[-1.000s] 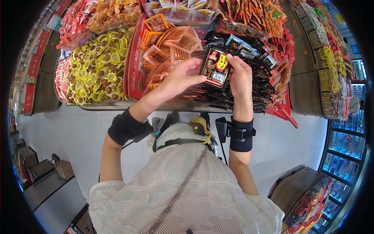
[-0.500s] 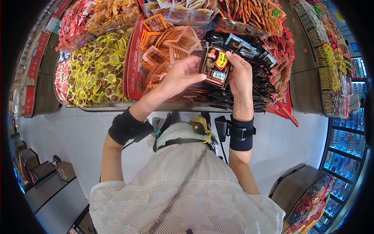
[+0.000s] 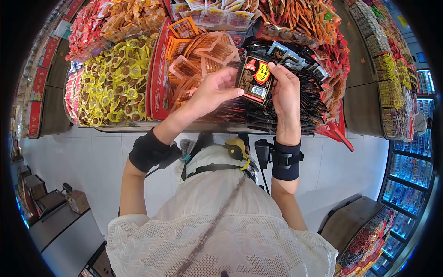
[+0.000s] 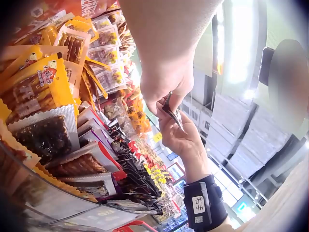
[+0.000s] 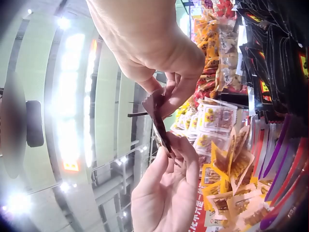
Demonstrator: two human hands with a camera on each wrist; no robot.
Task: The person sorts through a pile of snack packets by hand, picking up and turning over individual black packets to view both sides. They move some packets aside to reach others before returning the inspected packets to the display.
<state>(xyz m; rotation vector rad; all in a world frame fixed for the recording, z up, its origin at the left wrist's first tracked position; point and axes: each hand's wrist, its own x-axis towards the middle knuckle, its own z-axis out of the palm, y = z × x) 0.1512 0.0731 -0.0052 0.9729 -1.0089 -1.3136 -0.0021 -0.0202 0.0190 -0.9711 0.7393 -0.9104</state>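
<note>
A small black snack packet [image 3: 251, 85] with a red and yellow label is held up over the display, its printed front facing the head camera. My right hand [image 3: 286, 90] pinches its right edge, thumb on the front and fingers behind. At the lower left edge, my left hand [image 3: 210, 92] holds it between thumb and fingers, as the right wrist view shows. Both wrist views see the packet [image 5: 157, 121] nearly edge-on. Below and behind it lies a heap of similar black packets [image 3: 304, 101]; orange snack packets [image 3: 187, 85] lie beside the left hand.
Yellow-wrapped round snacks [image 3: 115, 83] fill the section at left, past a red divider [image 3: 159, 87]. More orange and red packets [image 3: 295, 18] stand at the back. A red handle-like piece [image 3: 339, 136] juts from the front right. Stocked shelves [image 3: 394, 74] line the right side.
The packet has tilted slightly between the hands, shifting the shine on its front. Both hands stay almost in the same place.
</note>
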